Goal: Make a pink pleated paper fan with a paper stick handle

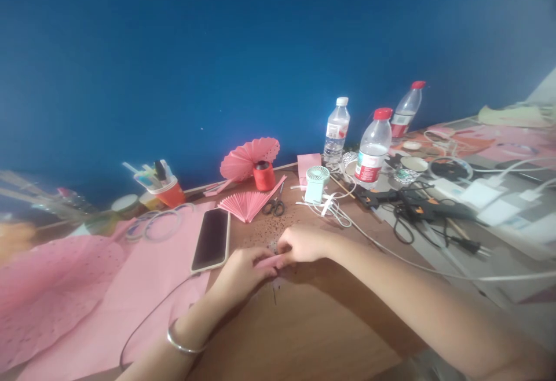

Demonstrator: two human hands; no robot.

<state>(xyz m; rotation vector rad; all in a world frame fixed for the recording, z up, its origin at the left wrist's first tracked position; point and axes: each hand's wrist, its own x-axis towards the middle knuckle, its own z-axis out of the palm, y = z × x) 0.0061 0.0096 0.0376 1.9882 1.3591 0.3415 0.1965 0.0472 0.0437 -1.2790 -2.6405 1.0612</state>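
Between my two hands is a narrow folded strip of pink paper (270, 262), partly covered by fingers. My left hand (248, 266) grips its left end, thumb below and fingers above. Fingers of my right hand (299, 243) pinch the right end. Just beyond them, dark specks are scattered over the brown tabletop near the scissors (274, 206). A pleated pink paper fan (247, 205) lies behind my hands, with a larger scalloped pink fan (247, 158) standing behind a red spool-like container (263, 176).
A phone (211, 239) lies on pink paper sheets (160, 265) at left, near a cup of pens (170, 191). A mint handheld fan (317, 184), bottles (373, 149), black cords and a white power strip (456, 190) crowd the right. A white cable (417, 266) runs behind my right forearm.
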